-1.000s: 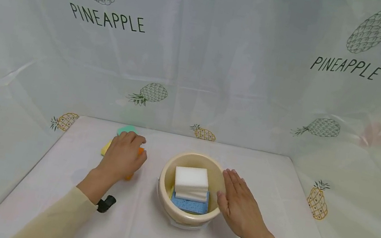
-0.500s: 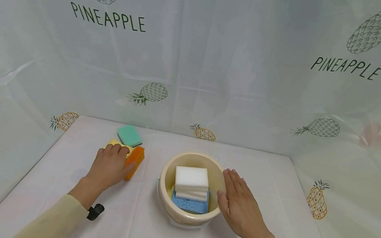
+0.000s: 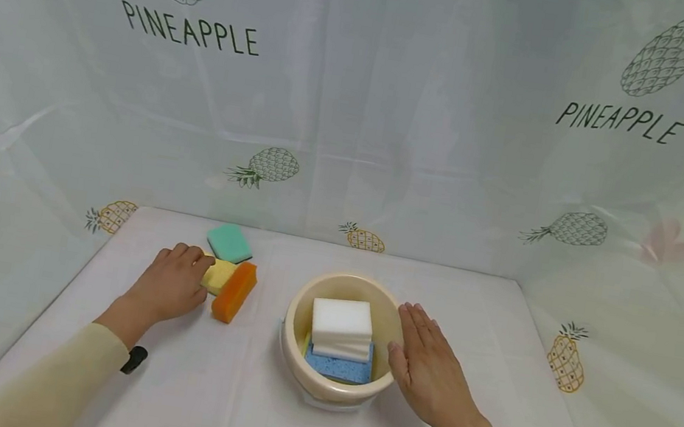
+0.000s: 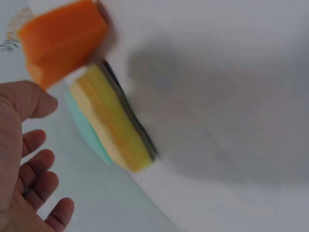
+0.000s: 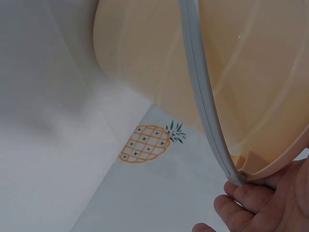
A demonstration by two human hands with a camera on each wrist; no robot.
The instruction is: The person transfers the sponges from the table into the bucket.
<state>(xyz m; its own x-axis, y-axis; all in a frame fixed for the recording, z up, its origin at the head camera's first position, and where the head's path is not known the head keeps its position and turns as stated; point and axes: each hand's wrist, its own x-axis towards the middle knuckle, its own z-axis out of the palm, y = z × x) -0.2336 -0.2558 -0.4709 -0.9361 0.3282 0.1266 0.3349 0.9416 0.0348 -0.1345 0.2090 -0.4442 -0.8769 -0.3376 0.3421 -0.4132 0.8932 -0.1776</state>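
Fingers by yellow sponge, PINEAPPLE lettering on backdrop

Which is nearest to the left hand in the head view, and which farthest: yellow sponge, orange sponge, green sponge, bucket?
From the left hand:
1. Yellow sponge, at the fingertips, just right of them.
2. Orange sponge, right of the yellow one; green sponge, behind it; too close to call.
3. Bucket, far right, beside the right hand.
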